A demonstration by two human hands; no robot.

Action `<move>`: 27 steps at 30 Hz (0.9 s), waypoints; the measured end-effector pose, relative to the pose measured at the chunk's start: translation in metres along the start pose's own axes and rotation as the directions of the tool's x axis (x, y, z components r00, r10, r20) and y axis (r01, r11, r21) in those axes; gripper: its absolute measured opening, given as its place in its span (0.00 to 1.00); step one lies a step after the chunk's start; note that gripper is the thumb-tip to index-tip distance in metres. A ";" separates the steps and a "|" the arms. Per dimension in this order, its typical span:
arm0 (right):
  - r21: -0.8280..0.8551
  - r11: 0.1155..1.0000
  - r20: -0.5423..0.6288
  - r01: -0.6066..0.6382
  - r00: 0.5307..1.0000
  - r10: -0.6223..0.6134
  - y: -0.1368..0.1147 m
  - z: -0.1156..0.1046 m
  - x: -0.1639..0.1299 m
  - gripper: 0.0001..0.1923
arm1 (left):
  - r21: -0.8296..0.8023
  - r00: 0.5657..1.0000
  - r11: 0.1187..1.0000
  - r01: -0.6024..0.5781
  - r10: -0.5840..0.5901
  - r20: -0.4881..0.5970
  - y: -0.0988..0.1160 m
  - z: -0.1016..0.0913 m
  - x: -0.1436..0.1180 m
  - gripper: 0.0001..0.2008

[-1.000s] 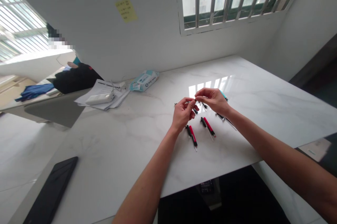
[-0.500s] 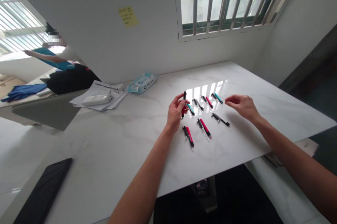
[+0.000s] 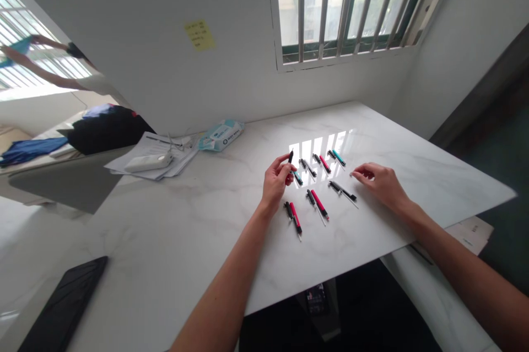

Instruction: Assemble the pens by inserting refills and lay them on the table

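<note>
My left hand [image 3: 276, 182] is closed around a pen [image 3: 291, 157], its black end rising above the fingertips and the rest hidden in the hand. To the right, my right hand [image 3: 378, 182] has thumb and forefinger pinched together low over the table; a tiny pale bit shows at the fingertips, too small to name. Between and below the hands lie several pens taken apart: a red barrel [image 3: 319, 204] with black parts and a thin white refill, another red one [image 3: 295, 216], a grey and black one [image 3: 343, 191], and a teal one [image 3: 339, 158] farther back.
The white marbled table [image 3: 198, 236] carries a wet-wipes pack [image 3: 221, 135], a white device [image 3: 149, 162] on papers, and a black tablet [image 3: 66, 305] at left. A yellow note [image 3: 200, 35] is on the wall. Beyond the partition, a person's arms [image 3: 53, 68] hold blue cloth.
My view has shifted slightly. The held pen's red lower part has gone out of sight in my left hand. My right hand stays pinched, slightly lower. The other person's arms have risen with the cloth.
</note>
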State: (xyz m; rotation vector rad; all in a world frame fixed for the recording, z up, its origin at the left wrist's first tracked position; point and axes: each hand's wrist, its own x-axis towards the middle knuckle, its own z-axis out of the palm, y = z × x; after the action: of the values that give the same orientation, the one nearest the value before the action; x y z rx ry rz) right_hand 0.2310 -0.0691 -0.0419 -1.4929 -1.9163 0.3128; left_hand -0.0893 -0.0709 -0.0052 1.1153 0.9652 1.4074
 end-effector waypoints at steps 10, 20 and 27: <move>0.076 0.997 0.163 0.029 0.986 -0.041 -0.018 0.000 -0.039 0.13 | 0.024 0.999 0.999 0.030 -0.030 -0.011 0.003 0.005 -0.004 0.17; 0.103 0.994 0.186 0.042 0.981 -0.060 -0.020 0.006 -0.044 0.15 | 0.026 1.000 0.999 0.025 -0.025 -0.009 0.001 0.002 -0.002 0.16; 0.117 0.993 0.121 -0.011 0.993 -0.003 -0.038 0.003 -0.036 0.17 | 0.191 0.996 0.979 -0.070 0.057 0.070 -0.001 0.006 -0.007 0.20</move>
State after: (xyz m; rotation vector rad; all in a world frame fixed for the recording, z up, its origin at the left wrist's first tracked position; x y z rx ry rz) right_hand 0.2039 -0.1135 -0.0353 -1.4290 -1.9536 0.5191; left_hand -0.0837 -0.0776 -0.0054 1.3375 1.0447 1.3415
